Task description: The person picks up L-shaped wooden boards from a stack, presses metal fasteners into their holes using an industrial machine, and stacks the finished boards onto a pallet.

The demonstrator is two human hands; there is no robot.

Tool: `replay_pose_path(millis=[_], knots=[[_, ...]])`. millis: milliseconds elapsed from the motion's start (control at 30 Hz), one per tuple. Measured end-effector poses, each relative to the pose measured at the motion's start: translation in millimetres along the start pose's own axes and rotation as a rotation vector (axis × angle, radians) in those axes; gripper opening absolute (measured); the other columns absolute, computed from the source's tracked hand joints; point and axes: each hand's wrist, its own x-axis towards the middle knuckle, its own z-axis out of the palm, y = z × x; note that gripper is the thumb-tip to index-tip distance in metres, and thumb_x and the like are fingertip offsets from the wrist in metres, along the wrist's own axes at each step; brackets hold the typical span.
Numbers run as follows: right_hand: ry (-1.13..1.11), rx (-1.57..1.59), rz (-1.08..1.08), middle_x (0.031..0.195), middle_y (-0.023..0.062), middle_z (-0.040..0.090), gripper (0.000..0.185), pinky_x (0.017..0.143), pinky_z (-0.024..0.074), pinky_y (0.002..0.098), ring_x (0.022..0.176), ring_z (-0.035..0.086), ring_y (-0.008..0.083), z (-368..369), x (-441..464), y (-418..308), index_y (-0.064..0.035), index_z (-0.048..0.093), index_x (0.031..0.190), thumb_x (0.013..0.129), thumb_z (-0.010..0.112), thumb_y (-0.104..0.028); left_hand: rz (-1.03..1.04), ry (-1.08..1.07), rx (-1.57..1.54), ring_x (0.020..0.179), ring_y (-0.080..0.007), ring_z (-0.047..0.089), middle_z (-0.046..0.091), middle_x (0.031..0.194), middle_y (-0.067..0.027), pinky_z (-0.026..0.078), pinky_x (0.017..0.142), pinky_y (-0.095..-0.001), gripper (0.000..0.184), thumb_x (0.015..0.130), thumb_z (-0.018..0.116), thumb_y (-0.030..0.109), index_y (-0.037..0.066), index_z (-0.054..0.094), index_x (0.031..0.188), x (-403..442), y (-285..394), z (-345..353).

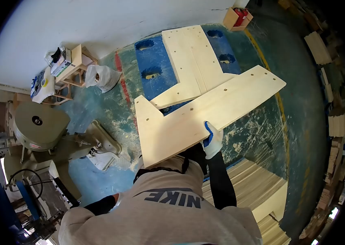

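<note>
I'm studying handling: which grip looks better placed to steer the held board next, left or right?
Right, most likely. The gloved right grip is on the near edge of the board, part of it over the top face. The left grip is hidden, so its hold can't be judged.

The patchy green floor [258,126] holds a blue pallet [160,61] at 12 o'clock, with pale boards [186,49] flat on top. A white bag [106,78] sits at 10 o'clock, a wooden box [230,18] at 1.
</note>
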Motion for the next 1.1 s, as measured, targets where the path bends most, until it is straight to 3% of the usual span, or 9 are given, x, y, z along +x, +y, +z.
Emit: replay_pose_path(millis=[67,400,500,567,800,900,933,967,1100], knots=[[0.102,0.753,0.550,0.119,0.0104,0.062,0.031,0.096,0.0501,0.0344,0.112,0.061,0.0206,4.6,49.5,-39.6,-0.0030,0.061,0.125,0.094,0.065,-0.007,-0.005,0.017,0.015,0.094,-0.0203,0.068,0.074,0.110,-0.0121,0.053,0.082,-0.0355,0.043,0.086,0.075,0.029,0.004,0.070,0.122,6.7,42.5,10.0],[-0.183,0.691,0.804,0.117,0.0115,0.062,0.039,0.089,0.0546,0.0378,0.108,0.064,0.0229,-12.4,230.1,14.7,-0.0029,0.053,0.129,0.092,0.065,-0.006,0.002,0.085,-0.011,0.096,-0.0177,0.066,0.073,0.111,-0.0087,0.054,0.084,-0.0335,0.039,0.090,0.072,0.030,0.007,0.070,0.122,24.5,246.0,-0.8],[-0.285,0.631,0.821,0.117,0.0112,0.063,0.043,0.088,0.0546,0.0370,0.108,0.065,0.0223,-0.7,261.4,39.3,-0.0023,0.053,0.130,0.090,0.067,-0.006,0.027,0.560,-0.398,0.078,-0.0123,0.064,0.073,0.095,-0.0049,0.051,0.070,-0.0246,0.028,0.092,0.071,0.027,0.005,0.073,0.109,-0.4,357.5,-86.5],[-0.330,0.604,0.840,0.117,0.0107,0.063,0.044,0.089,0.0538,0.0351,0.107,0.065,0.0213,9.3,275.9,53.5,-0.0011,0.054,0.130,0.088,0.068,-0.005,0.307,0.927,-0.204,0.081,-0.0174,0.066,0.073,0.097,-0.0090,0.053,0.074,-0.0287,0.028,0.091,0.070,0.026,0.003,0.072,0.107,37.7,385.6,-149.3],[-0.609,0.515,0.940,0.117,0.0087,0.066,0.043,0.091,0.0514,0.0323,0.107,0.065,0.0174,38.8,341.0,142.2,0.0003,0.058,0.129,0.089,0.071,-0.007,0.324,1.313,-0.075,0.129,-0.0339,0.054,0.058,0.135,-0.0243,0.042,0.107,-0.0382,0.059,0.094,0.068,0.034,-0.003,0.052,0.138,232.0,461.0,-291.6],[-0.652,0.492,1.048,0.108,0.0081,0.069,0.037,0.087,0.0527,0.0307,0.098,0.067,0.0164,50.7,384.2,189.9,0.0022,0.062,0.119,0.086,0.075,-0.006,0.439,1.147,-0.551,0.119,-0.0277,0.062,0.063,0.128,-0.0219,0.049,0.099,-0.0345,0.063,0.094,0.070,0.035,-0.006,0.050,0.138,314.1,473.4,-325.7],[-0.657,0.473,1.032,0.108,0.0085,0.070,0.036,0.086,0.0521,0.0300,0.097,0.066,0.0153,60.7,394.3,219.1,0.0019,0.063,0.120,0.088,0.075,-0.010,0.360,1.135,-0.598,0.095,-0.0170,0.067,0.069,0.112,-0.0139,0.054,0.081,-0.0285,0.060,0.093,0.073,0.028,-0.005,0.050,0.138,336.8,477.3,-337.3],[-0.648,0.416,0.892,0.108,0.0084,0.070,0.036,0.086,0.0519,0.0295,0.096,0.066,0.0147,75.2,412.9,254.2,0.0019,0.063,0.121,0.089,0.074,-0.011,0.593,1.264,-0.813,0.074,-0.0080,0.061,0.069,0.095,-0.0057,0.050,0.064,-0.0234,0.051,0.092,0.075,0.017,-0.005,0.054,0.133,374.1,476.5,-346.3],[-0.604,0.258,0.603,0.108,0.0071,0.070,0.038,0.085,0.0506,0.0273,0.094,0.064,0.0130,118.2,456.0,343.6,0.0020,0.061,0.125,0.093,0.070,-0.015,0.482,1.451,-1.082,0.057,-0.0048,0.050,0.060,0.076,0.0018,0.039,0.048,-0.0214,0.034,0.092,0.071,0.009,-0.003,0.061,0.122,428.7,527.5,-380.5]])
